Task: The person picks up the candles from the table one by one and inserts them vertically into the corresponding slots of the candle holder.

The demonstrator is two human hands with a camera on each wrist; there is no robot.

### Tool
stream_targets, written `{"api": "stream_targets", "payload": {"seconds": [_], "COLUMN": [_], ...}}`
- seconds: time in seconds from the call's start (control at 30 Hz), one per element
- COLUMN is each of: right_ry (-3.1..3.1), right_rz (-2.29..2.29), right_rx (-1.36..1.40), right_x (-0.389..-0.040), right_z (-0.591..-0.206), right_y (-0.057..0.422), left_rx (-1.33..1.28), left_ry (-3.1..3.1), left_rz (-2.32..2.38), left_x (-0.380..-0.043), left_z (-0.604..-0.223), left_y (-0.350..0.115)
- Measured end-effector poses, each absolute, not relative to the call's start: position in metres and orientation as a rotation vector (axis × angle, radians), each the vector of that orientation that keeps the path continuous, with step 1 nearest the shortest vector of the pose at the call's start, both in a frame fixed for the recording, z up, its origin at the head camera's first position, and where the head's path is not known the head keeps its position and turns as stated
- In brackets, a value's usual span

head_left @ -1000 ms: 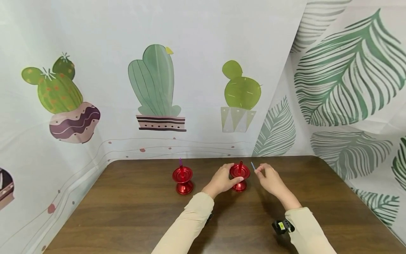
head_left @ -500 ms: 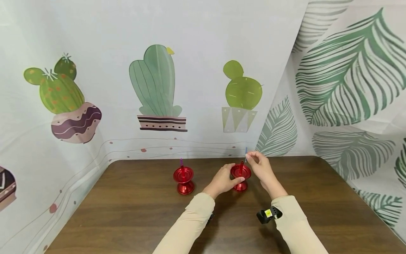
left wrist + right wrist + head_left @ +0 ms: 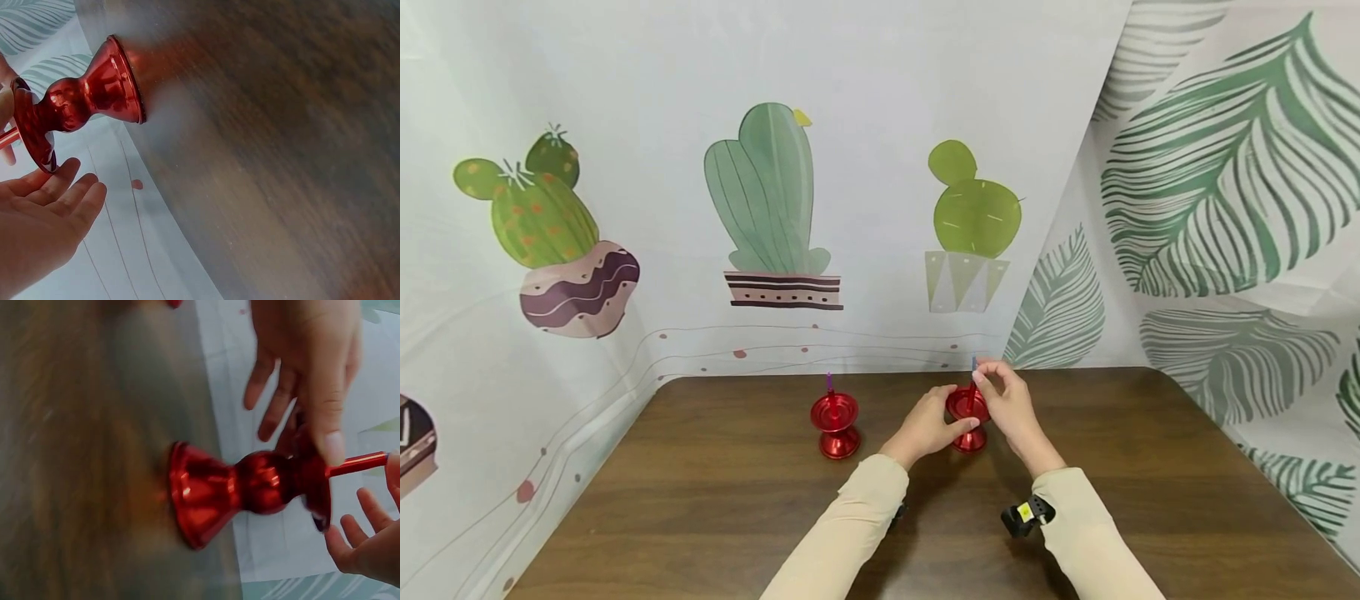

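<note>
My left hand holds the rim of a red metal candle holder standing upright on the table, its thumb and fingers on the dish. In the right wrist view that thumb presses the dish beside the red centre tube. My right hand pinches a thin blue candle at the top of this tube; fingertips hide its lower end, so how far it sits in the tube cannot be told. To the left stands a matching red candle holder, a purple candle upright in its tube.
The brown wooden table reaches back to a white cloth backdrop printed with cacti and leaves. A small black camera is strapped to the right wrist.
My right hand has brought the blue candle left from beside the right holder, turned it upright and lowered it onto the tube. The left hand keeps its place on the rim.
</note>
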State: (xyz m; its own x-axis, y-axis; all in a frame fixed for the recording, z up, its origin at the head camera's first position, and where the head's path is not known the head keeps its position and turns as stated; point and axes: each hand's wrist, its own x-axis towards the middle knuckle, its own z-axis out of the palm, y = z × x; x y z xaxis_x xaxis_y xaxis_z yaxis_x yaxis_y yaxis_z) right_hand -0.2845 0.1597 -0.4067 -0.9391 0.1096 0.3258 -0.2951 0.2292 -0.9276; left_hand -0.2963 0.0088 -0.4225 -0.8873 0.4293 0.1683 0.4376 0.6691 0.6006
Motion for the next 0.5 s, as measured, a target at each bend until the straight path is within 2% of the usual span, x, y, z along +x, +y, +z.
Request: {"api": "stream_targets", "payload": {"seconds": [0.5], "right_ry": [-2.25], "right_rz": [1.435], "right_rx": [0.361], "right_x": [-0.2833], "right_z": [-0.4108], "right_y": [0.1667], "left_rx": [-0.751], "left_ry": [-2.855], "left_rz": [-1.019], "left_x": [-0.2953], "left_z": [-0.4232], "left_y": [0.0082]}}
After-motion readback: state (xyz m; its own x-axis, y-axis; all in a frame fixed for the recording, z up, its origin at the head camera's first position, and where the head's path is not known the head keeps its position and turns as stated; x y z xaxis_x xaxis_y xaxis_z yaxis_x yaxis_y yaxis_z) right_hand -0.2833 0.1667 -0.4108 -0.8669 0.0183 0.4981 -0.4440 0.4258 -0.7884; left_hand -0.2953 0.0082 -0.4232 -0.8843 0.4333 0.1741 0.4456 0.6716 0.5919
